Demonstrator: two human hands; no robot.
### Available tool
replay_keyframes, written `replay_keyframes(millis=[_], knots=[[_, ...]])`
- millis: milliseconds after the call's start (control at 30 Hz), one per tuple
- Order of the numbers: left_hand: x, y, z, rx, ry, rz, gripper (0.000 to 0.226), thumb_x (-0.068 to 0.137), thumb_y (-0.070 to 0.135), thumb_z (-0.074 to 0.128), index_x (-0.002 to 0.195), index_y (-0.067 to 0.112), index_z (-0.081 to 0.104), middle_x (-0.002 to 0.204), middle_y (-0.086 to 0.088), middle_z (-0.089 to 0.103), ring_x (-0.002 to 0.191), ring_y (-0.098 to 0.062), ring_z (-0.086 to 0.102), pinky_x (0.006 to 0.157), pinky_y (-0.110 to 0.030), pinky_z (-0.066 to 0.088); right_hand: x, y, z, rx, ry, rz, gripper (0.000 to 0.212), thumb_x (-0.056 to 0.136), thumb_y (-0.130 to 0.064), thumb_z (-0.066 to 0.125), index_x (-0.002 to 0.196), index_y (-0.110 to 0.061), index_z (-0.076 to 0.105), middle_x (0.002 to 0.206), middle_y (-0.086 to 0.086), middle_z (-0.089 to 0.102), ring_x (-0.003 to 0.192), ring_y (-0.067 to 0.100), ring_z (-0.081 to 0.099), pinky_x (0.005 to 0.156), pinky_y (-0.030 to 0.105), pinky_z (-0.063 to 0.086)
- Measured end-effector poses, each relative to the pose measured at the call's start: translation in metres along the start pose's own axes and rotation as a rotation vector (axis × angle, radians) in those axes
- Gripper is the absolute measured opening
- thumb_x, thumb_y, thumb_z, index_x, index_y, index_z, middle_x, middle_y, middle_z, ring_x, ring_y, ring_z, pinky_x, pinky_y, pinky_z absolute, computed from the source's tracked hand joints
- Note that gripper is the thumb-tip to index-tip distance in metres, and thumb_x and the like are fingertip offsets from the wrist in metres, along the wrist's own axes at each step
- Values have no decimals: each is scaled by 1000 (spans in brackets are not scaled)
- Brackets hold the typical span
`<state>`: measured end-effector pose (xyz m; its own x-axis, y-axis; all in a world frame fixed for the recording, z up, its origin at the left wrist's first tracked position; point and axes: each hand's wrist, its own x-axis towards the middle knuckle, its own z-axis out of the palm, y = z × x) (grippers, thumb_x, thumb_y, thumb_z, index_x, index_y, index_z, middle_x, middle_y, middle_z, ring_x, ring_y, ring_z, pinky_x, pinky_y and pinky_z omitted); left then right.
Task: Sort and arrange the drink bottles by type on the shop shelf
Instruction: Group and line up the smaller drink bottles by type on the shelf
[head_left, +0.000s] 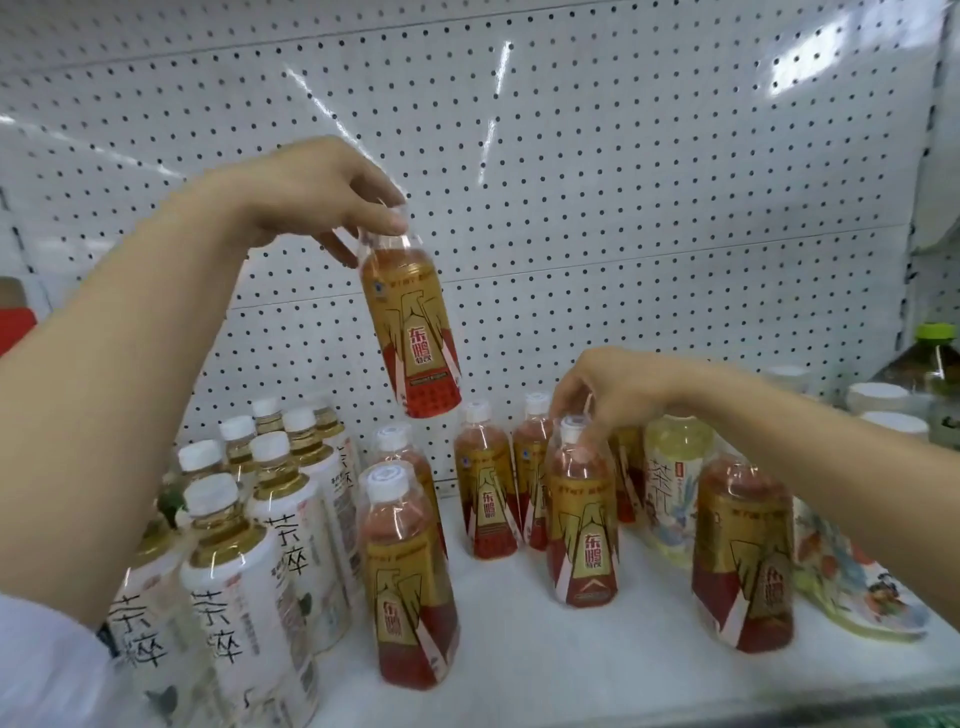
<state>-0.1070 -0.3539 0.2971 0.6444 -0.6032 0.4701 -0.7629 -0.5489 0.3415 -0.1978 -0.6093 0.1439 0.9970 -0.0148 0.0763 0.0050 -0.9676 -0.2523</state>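
Note:
My left hand (317, 195) holds a gold-and-red energy drink bottle (413, 327) by its cap, lifted well above the white shelf (519, 649). My right hand (618, 392) is closed over the cap of another gold-and-red bottle (582, 525) that stands on the shelf. Several more of the same bottles stand around it, one at the front (408, 592), two at the back (485, 488) and one on the right (743, 561). A block of white-labelled tea bottles (244, 587) fills the left side. A pale yellow tea bottle (670, 483) stands behind my right wrist.
A white pegboard (571, 182) backs the shelf. A colourfully printed bottle (852, 577) lies tilted at the far right. Beyond it are white-lidded jars (878, 397) and a dark bottle with a green cap (935, 364). Bare shelf shows at the front middle.

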Motion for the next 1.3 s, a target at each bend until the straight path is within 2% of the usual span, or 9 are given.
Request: replay_keyframes(millis=[233,500,667,800,933,1033,1133,1200,1300], knots=[[-14,-4,59,-52,-236,37,34,93,21,69,126,12,67,113,-1,70,96,-14,71,77,-34,63,3,-3,7,48,81,57,50,68,-23,87,115,-17,70,109,1,70,100,23,68,92,41,55],[-13,-26,146,122,-477,32,40,92,26,72,129,14,63,123,-1,64,94,-15,69,76,-27,62,1,-8,18,133,166,77,46,74,-19,83,118,-15,69,114,1,65,102,22,66,76,22,51],[-13,-33,170,181,-498,30,42,92,25,71,131,14,60,126,-2,60,96,-20,69,73,-26,62,1,-8,26,145,227,118,45,74,-23,83,117,-17,69,105,-3,63,101,18,61,83,26,47],[-16,-34,175,183,-472,20,46,93,26,70,134,13,57,127,-3,58,98,-23,68,78,-31,62,-4,-9,30,153,241,135,48,78,-25,80,124,-19,65,124,2,64,112,20,59,95,31,47],[-26,-32,176,191,-431,11,50,95,28,67,141,16,52,137,-3,56,109,-19,63,85,-31,58,-17,-12,40,150,272,111,53,87,-25,71,136,-19,55,138,3,56,121,21,56,91,27,41],[-50,-32,167,187,-186,40,57,96,37,64,148,25,44,148,3,49,127,-16,53,104,-35,46,-40,-9,54,79,429,92,58,89,-29,69,142,-20,48,142,1,52,123,18,54,100,31,44],[-121,-28,168,-185,428,-8,49,95,32,65,141,30,49,137,12,53,122,-6,52,103,-29,43,-97,7,86,164,946,35,46,88,-27,68,132,-17,58,129,0,58,116,17,56,101,38,48],[-178,-30,186,-451,733,-185,44,92,26,68,133,28,53,130,10,57,116,-9,57,97,-29,47,-140,12,120,222,1259,76,39,87,-25,66,123,-9,62,123,5,59,113,18,54,100,37,46],[-229,-53,236,-555,689,-472,63,79,23,80,133,20,49,128,0,56,113,-18,58,101,-42,50,-166,21,172,336,1261,269,58,82,-18,73,134,-6,49,137,10,45,128,23,42,109,49,36]])
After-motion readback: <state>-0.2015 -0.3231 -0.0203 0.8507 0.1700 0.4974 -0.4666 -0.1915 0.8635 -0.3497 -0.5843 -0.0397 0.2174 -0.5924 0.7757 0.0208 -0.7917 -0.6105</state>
